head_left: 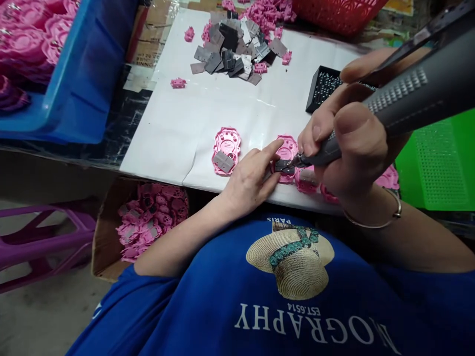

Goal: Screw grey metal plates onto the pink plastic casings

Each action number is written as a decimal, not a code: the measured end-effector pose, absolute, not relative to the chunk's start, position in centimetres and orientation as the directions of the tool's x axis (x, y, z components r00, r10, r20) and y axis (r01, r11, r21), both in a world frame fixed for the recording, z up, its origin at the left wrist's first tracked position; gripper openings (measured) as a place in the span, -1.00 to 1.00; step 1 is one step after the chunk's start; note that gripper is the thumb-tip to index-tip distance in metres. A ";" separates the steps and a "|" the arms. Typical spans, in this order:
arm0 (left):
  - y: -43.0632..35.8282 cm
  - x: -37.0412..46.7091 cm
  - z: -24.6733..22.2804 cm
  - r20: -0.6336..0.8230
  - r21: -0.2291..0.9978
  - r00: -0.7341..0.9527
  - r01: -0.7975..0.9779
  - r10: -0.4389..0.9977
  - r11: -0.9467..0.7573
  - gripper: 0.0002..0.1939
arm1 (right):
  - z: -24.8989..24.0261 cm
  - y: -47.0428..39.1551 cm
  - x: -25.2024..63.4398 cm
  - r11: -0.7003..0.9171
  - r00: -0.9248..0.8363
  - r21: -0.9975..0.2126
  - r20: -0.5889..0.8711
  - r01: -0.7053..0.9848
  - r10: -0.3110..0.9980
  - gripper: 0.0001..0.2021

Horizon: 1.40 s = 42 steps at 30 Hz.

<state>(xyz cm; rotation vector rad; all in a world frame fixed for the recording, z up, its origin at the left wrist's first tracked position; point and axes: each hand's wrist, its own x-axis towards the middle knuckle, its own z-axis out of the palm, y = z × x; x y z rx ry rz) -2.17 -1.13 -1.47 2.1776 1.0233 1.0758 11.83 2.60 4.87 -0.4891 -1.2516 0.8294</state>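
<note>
My right hand point(352, 143) grips a dark grey electric screwdriver point(419, 94), tilted with its tip down at a small dark plate point(282, 167). This plate lies in the lower part of a pink plastic casing point(286, 144) on the white sheet. With fingers and thumb at its left side, my left hand point(249, 179) holds that casing against the table. To the left lies another pink casing point(227, 143) with a grey plate point(224, 160) sitting askew in it. More pink casings point(307, 179) lie to the right, partly hidden under my right hand.
A black tray of screws point(323, 86) stands behind my right hand. Grey plates point(228, 49) and small pink parts point(269, 15) are heaped at the back. Around are a blue bin point(79, 74), red basket point(337, 17), green tray point(441, 163), carton point(107, 242) and purple stool point(44, 237).
</note>
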 end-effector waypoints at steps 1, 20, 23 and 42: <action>-1.1 -2.2 -1.4 0.443 0.696 0.405 0.407 0.800 -0.591 -0.49 | 4.8 2.6 11.9 0.633 0.097 -0.722 0.635 -0.279 0.767 -0.76; -1.0 -2.6 -1.7 0.413 0.660 0.434 0.463 0.800 -0.592 -0.41 | 7.4 2.9 15.5 0.643 0.084 -0.724 0.645 -0.250 0.759 -0.77; -1.0 -2.8 -1.5 0.378 0.695 0.420 0.460 0.825 -0.553 -0.40 | 9.4 3.2 20.2 0.715 0.260 -0.699 0.686 -0.026 0.680 -0.78; -0.8 -3.0 -1.0 0.266 0.699 0.419 0.536 0.868 -0.473 -0.44 | 2.4 7.3 39.6 0.544 0.564 -0.719 0.687 0.434 0.458 -0.58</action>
